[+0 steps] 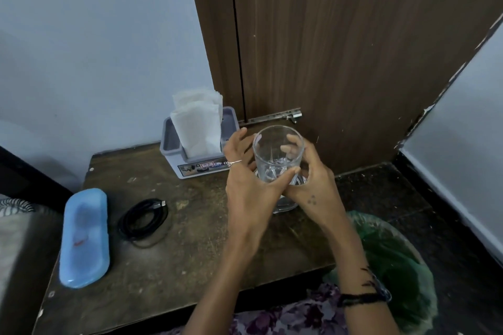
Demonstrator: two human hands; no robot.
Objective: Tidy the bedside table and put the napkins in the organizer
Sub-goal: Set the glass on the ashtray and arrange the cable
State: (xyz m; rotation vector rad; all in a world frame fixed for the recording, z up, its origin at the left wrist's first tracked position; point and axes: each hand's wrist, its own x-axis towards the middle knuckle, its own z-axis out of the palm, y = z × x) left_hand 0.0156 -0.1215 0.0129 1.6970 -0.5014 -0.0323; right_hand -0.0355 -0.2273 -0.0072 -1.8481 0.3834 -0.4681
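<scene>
Currently, a clear faceted drinking glass [277, 155] is clasped upright between the left hand [251, 187] and the right hand [313, 185], above the right rear of the worn dark wooden bedside table [174, 253]. White paper napkins [197, 122] are seen standing in the grey plastic organizer [174, 149] just beside the hands, at the table's back edge. A pale blue oblong case [84, 236] and a coiled black cable [143, 219] are laid at the left.

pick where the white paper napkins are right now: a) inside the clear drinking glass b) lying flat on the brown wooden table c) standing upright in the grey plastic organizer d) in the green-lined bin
c: the white paper napkins stand upright in a slot of the grey plastic organizer at the back of the brown wooden table, apart from the clear drinking glass held between both hands.
</scene>
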